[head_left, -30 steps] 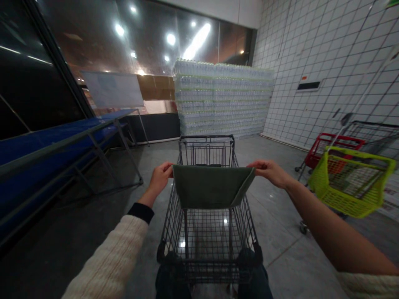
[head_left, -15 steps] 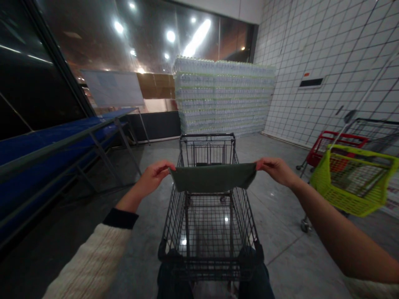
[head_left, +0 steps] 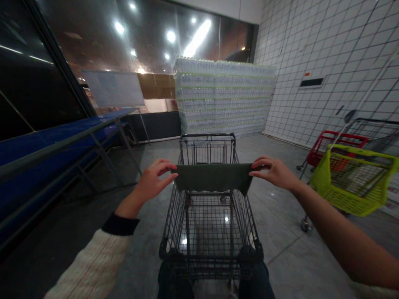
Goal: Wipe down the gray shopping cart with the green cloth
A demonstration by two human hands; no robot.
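Note:
A dark green piece of cloth (head_left: 213, 177) stretches straight across the shopping cart (head_left: 208, 224), its wavy lower edge hanging over the basket. At the cloth's left edge is my left hand (head_left: 154, 176), thumb and fingers parted, the tips at or against the fabric. My right hand (head_left: 274, 172) mirrors it at the right edge, also with a gap between thumb and fingers. Whether the cloth rests on part of the cart behind it cannot be made out. Through the wire basket the grey floor shows.
A tall stack of wrapped bottles (head_left: 224, 97) stands ahead against the window. On the left runs a metal-framed table with a blue top (head_left: 62, 135). To the right are a yellow-green basket (head_left: 352, 182) and a red cart (head_left: 339, 143) beside the tiled wall (head_left: 299, 108).
My fingers have gone from pinching the cloth's corners to standing apart at its edges. The right hand has moved slightly inward, and the cloth spans a little less width.

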